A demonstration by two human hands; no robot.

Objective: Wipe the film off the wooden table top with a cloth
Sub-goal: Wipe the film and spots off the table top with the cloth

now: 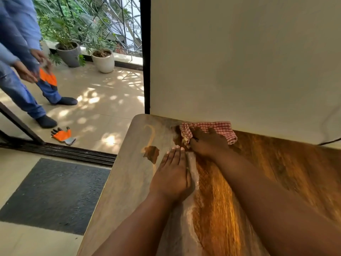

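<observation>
At the bottom centre, the left hand [172, 174] lies flat with straight fingers on the wooden table top [276, 172], on the edge of the dull grey film [129, 172] covering the table's left part. Just above it, the right hand [207, 143] presses down on a bunched red-checked cloth [219, 127] at the table's far edge, against the white wall [239, 61]; its fingers curl into the fabric. At mid left an orange glove [62, 135] lies on the tiled floor [103, 111]. At upper left, a grey pot [69, 53] and a white pot [103, 60] each hold a leafy plant.
</observation>
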